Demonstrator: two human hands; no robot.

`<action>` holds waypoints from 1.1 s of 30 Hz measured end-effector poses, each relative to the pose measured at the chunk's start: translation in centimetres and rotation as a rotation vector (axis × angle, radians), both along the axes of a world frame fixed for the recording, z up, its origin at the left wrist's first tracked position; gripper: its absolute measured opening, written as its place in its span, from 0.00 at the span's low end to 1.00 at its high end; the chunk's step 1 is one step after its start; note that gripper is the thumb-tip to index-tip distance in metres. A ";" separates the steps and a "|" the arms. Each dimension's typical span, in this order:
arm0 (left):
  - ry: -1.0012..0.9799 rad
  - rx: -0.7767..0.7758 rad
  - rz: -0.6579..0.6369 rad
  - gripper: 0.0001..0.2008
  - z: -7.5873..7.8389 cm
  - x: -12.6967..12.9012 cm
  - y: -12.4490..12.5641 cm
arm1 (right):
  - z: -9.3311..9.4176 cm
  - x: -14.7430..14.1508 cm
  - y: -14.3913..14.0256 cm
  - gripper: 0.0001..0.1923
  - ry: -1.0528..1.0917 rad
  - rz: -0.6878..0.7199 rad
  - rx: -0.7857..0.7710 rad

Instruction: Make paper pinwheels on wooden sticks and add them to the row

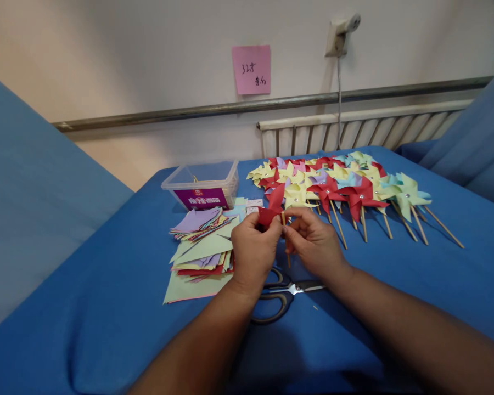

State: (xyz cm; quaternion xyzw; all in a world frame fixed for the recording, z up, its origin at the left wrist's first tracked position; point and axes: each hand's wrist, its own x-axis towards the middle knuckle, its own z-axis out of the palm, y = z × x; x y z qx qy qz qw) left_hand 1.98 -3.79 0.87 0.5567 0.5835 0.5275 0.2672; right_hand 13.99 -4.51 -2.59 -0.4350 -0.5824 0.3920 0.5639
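The scissors (286,291) are lying nearest, on the blue tabletop (127,285), just under the two hands. To the left, a pile of coloured paper (201,247) is sitting in front of a clear box (203,184). The left hand (253,252) is pinching a red pinwheel (273,208) by its folded paper. The right hand (315,241) is pinching the thin wooden stick (287,241), which is pointing up and down between both hands. Further right, many finished pinwheels (346,186) are lying in rows.

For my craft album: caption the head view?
Both hands, left hand and right hand, hold a red pinwheel above scissors.
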 end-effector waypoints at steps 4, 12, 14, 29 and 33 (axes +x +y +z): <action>0.027 0.005 -0.006 0.10 0.1 0.1 -0.1 | 0.0 0.0 -0.1 0.09 -0.050 -0.032 0.008; 0.056 0.003 -0.015 0.09 0.3 0.1 -0.2 | 0.2 0.2 -0.2 0.07 -0.195 -0.085 0.020; 0.046 0.002 -0.020 0.09 0.3 0.1 -0.1 | 0.2 0.3 -0.2 0.07 -0.201 -0.085 0.023; 0.045 0.005 -0.043 0.09 -0.1 -0.1 0.2 | 0.1 0.4 -0.1 0.06 -0.288 -0.086 0.085; 0.061 0.010 -0.056 0.09 0.0 -0.1 0.1 | -0.1 0.4 0.0 0.06 -0.300 -0.097 0.092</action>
